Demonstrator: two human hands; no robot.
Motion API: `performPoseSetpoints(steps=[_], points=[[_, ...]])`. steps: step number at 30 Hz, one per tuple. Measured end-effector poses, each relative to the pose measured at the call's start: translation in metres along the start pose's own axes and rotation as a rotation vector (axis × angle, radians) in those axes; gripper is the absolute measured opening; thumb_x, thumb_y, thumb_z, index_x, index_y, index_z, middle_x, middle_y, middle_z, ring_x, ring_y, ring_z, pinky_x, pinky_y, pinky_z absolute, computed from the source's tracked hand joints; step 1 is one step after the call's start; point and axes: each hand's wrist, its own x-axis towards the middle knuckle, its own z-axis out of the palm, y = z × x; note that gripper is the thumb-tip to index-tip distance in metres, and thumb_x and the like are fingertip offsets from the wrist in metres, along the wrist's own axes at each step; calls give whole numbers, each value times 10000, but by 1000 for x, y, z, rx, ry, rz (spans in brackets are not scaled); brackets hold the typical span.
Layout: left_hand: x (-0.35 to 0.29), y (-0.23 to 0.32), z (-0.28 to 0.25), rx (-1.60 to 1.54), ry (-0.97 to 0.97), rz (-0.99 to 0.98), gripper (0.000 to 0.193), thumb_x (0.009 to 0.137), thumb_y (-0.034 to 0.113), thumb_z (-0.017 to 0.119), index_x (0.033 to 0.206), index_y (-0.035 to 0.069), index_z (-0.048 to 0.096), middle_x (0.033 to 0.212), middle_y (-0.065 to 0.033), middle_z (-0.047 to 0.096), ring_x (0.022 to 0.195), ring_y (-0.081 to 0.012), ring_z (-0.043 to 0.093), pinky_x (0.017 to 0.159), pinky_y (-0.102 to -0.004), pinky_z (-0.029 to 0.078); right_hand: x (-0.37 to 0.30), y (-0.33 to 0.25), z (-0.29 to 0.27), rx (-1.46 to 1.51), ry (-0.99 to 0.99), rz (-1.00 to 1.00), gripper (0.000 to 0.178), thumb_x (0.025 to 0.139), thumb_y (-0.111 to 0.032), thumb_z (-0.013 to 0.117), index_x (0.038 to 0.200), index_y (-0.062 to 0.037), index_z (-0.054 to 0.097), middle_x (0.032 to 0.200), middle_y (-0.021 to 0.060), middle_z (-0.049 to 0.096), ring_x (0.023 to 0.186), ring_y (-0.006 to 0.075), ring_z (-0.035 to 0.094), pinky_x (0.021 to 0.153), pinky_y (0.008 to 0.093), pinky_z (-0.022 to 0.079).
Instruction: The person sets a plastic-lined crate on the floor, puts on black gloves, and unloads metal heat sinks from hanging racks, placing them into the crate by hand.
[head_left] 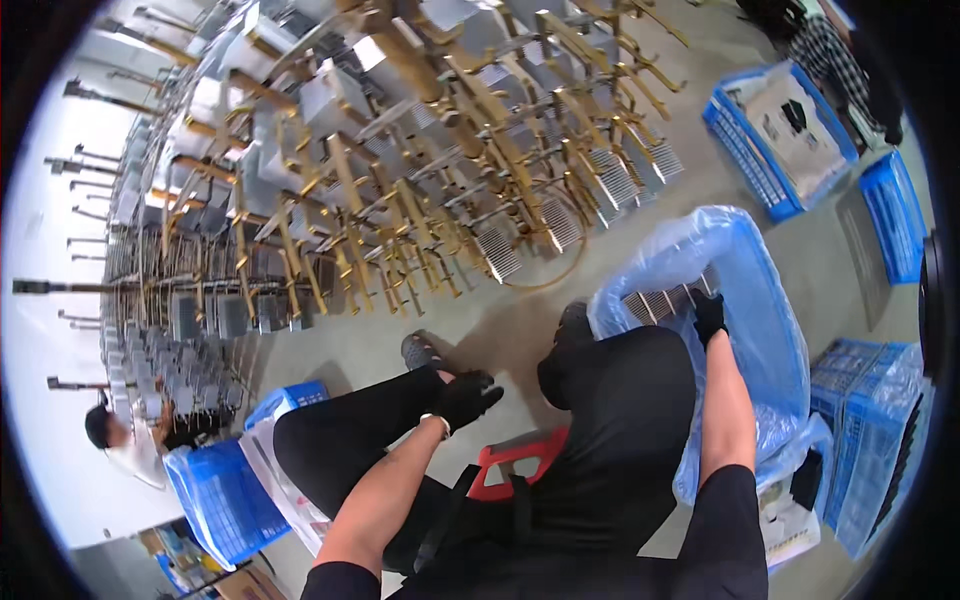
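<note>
Black-clothed legs [620, 430] spread wide below the camera, with a red plastic piece [548, 450] showing between the thighs; both forearms, bare below short dark sleeves, come up from the lower edge. Left hand [465, 400], in a black glove, hangs beside the left knee, palm turned down, fingers loosely extended and seemingly holding nothing; right hand [710, 315], also gloved in black, reaches down past the right knee into a container lined with blue plastic film [755, 300], its fingers at the edge of finned metal pieces [660, 303] lying inside; whether they are gripped cannot be told. Grey floor [510, 320] runs beneath; ahead, a dense rack of brass-coloured hooks [345, 165] carries many silvery parts; a blue crate [745, 155] stands at upper right, wrapped blue crates [850, 450] at right, another blue crate [225, 510] at lower left; a person in white [145, 460] is near the pale wall [60, 420].
</note>
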Motion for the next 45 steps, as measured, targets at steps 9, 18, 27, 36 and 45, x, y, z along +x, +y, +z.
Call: performPoseSetpoints(steps=[9, 18, 27, 36, 45], points=[[133, 17, -14, -615, 511, -337, 456, 868, 457, 741, 896, 17, 620, 836, -198, 664, 707, -324, 644, 641, -430, 486, -195, -232, -49, 19, -6, -604, 608, 978, -214, 637, 1470, 52, 399, 1248, 180, 634, 1130, 248, 610, 988, 349, 470], [212, 8, -29, -505, 432, -440, 500, 733, 431, 840, 873, -26, 697, 775, -193, 700, 784, -383, 681, 715, -484, 514, -381, -356, -54, -214, -452, -879, 385, 954, -36, 580, 1339, -22, 592, 1207, 154, 668, 1130, 257, 633, 1013, 366, 467], [217, 61, -22, -513, 665, -618, 552, 655, 369, 902, 957, -39, 685, 879, -212, 720, 821, -394, 682, 757, -481, 527, -407, -365, -27, -691, -386, -1143, 418, 871, -76, 669, 1285, -34, 638, 1269, 191, 638, 1214, 375, 572, 1048, 432, 440], [215, 49, -4, -773, 622, -557, 441, 736, 306, 890, 883, -14, 625, 816, -104, 698, 672, -212, 614, 619, -371, 469, -406, -361, -28, -621, -394, -1131, 424, 864, -69, 687, 1284, -29, 637, 1255, 199, 638, 1184, 380, 594, 1023, 428, 460], [153, 118, -9, -1499, 382, -369, 224, 922, 129, 721, 810, 22, 559, 761, -27, 624, 643, -108, 538, 581, -269, 445, -389, -355, -32, -324, -344, -1023, 520, 903, -97, 702, 1381, 14, 529, 1280, 189, 618, 1181, 278, 619, 1002, 367, 478]])
